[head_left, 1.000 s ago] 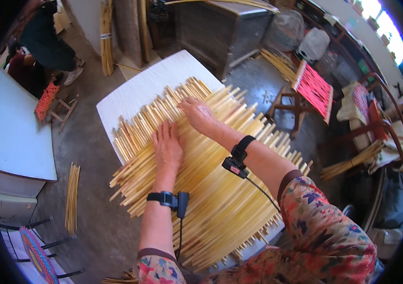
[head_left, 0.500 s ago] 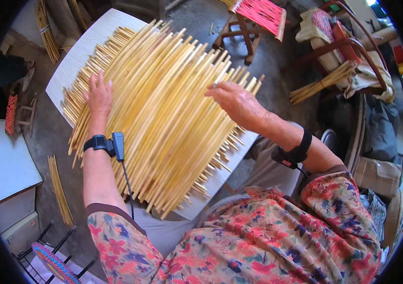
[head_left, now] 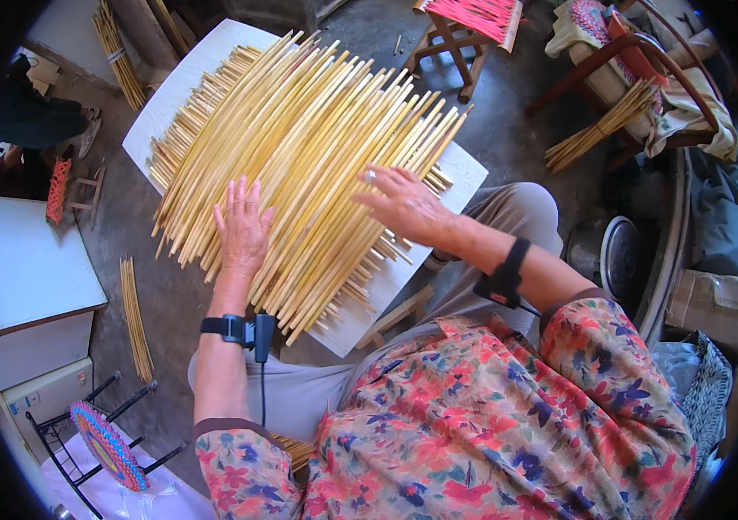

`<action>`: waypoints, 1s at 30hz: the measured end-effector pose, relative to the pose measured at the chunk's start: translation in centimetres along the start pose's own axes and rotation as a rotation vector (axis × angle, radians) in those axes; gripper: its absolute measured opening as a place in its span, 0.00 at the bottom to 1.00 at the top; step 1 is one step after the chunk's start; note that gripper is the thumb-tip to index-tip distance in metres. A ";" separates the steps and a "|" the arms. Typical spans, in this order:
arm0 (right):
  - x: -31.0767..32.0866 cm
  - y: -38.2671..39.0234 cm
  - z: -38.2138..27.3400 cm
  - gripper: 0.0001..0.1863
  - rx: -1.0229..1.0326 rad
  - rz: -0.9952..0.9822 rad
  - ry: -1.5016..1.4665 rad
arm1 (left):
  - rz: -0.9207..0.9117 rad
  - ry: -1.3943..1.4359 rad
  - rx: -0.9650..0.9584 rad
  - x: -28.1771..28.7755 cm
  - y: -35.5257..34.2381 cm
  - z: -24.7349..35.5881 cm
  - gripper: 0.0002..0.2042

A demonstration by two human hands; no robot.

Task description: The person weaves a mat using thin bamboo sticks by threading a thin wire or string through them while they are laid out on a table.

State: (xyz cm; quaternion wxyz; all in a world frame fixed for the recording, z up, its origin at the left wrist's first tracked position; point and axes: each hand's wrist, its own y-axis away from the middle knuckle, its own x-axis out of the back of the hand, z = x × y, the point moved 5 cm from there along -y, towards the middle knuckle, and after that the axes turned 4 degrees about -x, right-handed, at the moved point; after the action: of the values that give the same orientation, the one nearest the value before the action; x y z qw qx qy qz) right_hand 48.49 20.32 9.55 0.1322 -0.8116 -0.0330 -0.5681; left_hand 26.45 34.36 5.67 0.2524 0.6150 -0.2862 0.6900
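A broad layer of pale yellow sticks (head_left: 299, 130), perhaps reed or bamboo, lies side by side and slanted over a white tabletop (head_left: 148, 130). Beneath it, the ends of a second layer of sticks poke out crosswise along the edges. My left hand (head_left: 245, 230) lies on the near left part of the sticks, fingers spread and palm down. At the right side of the layer, my right hand (head_left: 405, 206) hovers over or rests on the sticks, its fingers stretched out and slightly blurred. Neither hand grips a stick. Both wrists wear dark straps.
Stick bundles stand at the far left (head_left: 117, 56), lie on the left floor (head_left: 135, 321) and lean at a chair (head_left: 598, 126). A red-topped folding stool (head_left: 460, 43) stands beyond the table. A white cabinet (head_left: 26, 269) is at left. Another person's leg (head_left: 39, 117) shows far left.
My left hand has moved right and nearer across the sticks. My right hand has come slightly inward and lower. The view has shifted, and more of my right knee shows.
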 end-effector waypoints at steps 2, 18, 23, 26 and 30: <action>-0.5 -1.7 -0.1 0.24 -0.030 0.044 -0.039 | -0.001 0.035 0.040 -0.5 1.3 0.2 0.27; -5.9 -2.1 -0.3 0.30 -0.074 -0.012 0.079 | 0.126 -0.045 0.043 -3.2 0.8 -1.4 0.29; -6.5 -2.2 -0.3 0.30 -0.083 0.010 0.107 | 0.124 -0.037 0.031 -2.9 0.4 -1.5 0.29; -6.6 -2.2 -0.4 0.30 -0.082 0.020 0.118 | 0.120 -0.030 0.028 -3.1 0.4 -1.8 0.29; -6.4 -2.2 -0.6 0.30 -0.080 0.048 0.117 | 0.120 -0.056 0.018 -3.4 0.2 -2.1 0.29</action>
State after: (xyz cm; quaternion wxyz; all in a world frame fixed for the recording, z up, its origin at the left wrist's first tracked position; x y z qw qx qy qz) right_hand 45.24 22.92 4.14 0.1151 -0.7823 0.0171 -0.6119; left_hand 25.23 35.74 2.13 0.1970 0.6182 -0.3235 0.6888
